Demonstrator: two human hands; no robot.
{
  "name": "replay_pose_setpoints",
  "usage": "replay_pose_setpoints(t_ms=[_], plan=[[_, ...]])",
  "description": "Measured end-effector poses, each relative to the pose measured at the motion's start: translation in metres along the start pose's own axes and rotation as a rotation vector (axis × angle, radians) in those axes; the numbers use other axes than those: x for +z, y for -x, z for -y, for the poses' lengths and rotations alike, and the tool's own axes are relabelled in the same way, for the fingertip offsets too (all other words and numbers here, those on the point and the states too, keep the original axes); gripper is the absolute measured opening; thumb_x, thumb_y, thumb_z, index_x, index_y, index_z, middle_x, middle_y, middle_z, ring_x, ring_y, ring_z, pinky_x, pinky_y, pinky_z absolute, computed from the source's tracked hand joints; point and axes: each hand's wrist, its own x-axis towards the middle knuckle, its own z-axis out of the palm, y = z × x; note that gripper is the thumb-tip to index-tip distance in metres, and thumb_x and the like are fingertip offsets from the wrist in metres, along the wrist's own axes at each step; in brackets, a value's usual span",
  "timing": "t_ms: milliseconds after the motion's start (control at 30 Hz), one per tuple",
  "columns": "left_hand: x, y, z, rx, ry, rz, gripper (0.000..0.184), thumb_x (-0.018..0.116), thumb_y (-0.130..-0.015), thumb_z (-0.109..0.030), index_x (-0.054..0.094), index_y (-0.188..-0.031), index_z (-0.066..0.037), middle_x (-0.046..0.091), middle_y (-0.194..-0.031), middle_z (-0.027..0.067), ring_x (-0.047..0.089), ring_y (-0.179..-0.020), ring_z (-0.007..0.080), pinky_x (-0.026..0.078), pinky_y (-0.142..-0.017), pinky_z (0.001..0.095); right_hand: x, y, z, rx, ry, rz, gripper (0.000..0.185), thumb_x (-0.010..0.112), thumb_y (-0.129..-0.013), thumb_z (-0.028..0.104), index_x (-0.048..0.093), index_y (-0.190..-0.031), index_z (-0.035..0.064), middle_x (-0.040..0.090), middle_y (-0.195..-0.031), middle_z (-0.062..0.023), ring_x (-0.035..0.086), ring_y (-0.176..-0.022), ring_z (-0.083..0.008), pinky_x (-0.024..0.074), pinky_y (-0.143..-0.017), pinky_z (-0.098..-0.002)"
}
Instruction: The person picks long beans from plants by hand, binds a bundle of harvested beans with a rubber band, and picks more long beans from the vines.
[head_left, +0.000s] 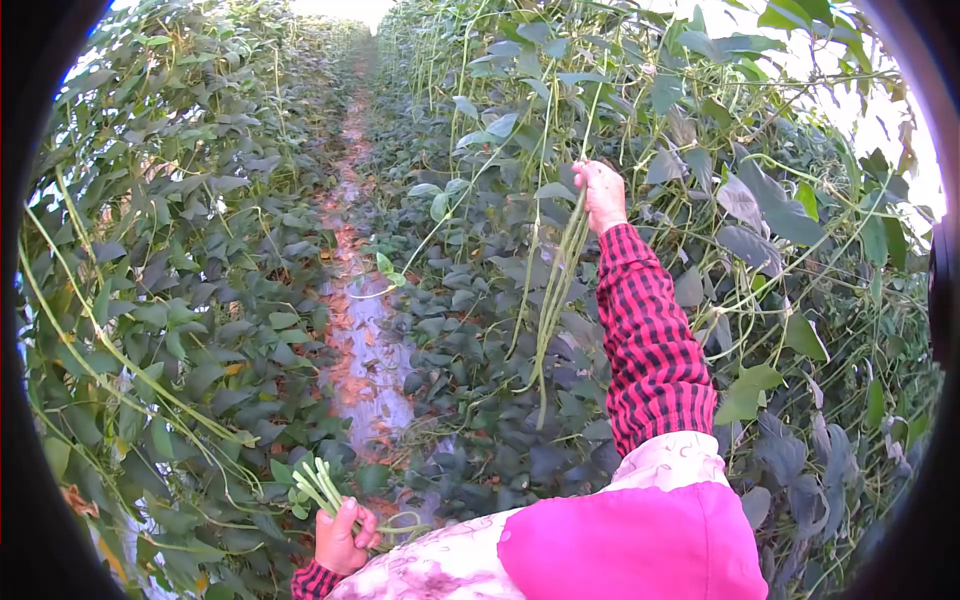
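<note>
My right hand (602, 195) is raised at the vines on the right, its fingers closed around several long green yardlong beans (560, 275). The beans hang down below the fist, and a thin green strand runs up from it into the leaves. Low in the view, my left hand (345, 537) is closed around a bunch of yardlong beans (320, 485). Their pale ends stick up above the thumb, and part of the bunch curves out to the right beside the sleeve.
Dense leafy vines (200, 250) rise on both sides. Between them runs a narrow path (365, 370) with grey sheeting and dry brown leaves. More long beans (120, 365) hang at the left, and a stray vine (450, 215) reaches over the path.
</note>
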Motion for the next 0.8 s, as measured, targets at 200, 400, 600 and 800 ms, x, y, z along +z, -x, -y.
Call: replay_pose_setpoints(t_ms=[200,400,600,800], plan=[[-0.001,0.004,0.005,0.010,0.042,-0.014,0.024,0.056,-0.084,-0.026,0.047,-0.076,-0.005,0.050,-0.062,0.0113,0.033,-0.039,0.0112,0.034,-0.040,0.0286,-0.002,-0.001,-0.021,0.245,-0.238,-0.034,0.010,0.047,-0.082,0.012,0.054,-0.083,0.0054,0.040,-0.056,0.0050,0.041,-0.047,-0.0043,0.0511,-0.048,-0.0296],[-0.005,0.009,0.009,0.016,0.059,-0.069,0.024,0.056,-0.083,-0.026,0.047,-0.076,-0.005,0.050,-0.061,0.0109,0.033,-0.038,0.0113,0.033,-0.040,0.0289,0.019,0.020,-0.086,0.445,0.050,0.022,0.021,0.057,-0.077,0.010,0.053,-0.097,0.0082,0.044,-0.072,-0.0007,0.044,-0.058,-0.0122,0.0457,-0.043,-0.0307],[-0.006,0.015,0.012,0.041,0.053,-0.110,0.023,0.054,-0.084,-0.025,0.046,-0.075,-0.006,0.048,-0.059,0.0102,0.033,-0.038,0.0114,0.033,-0.039,0.0294,0.054,0.024,-0.137,0.481,-0.058,0.175,0.029,0.066,-0.075,0.015,0.057,-0.101,0.0041,0.054,-0.071,0.0000,0.040,-0.046,-0.0067,0.0281,-0.036,-0.0229],[-0.001,0.018,0.007,0.063,-0.027,-0.154,0.024,0.053,-0.085,-0.029,0.043,-0.075,-0.009,0.044,-0.056,0.0062,0.031,-0.037,0.0116,0.030,-0.038,0.0284,0.076,0.060,-0.120,0.349,-0.063,0.059,0.012,0.056,-0.081,0.015,0.060,-0.080,0.0041,0.057,-0.063,-0.0005,0.041,-0.042,-0.0058,0.0293,-0.034,-0.0208]])
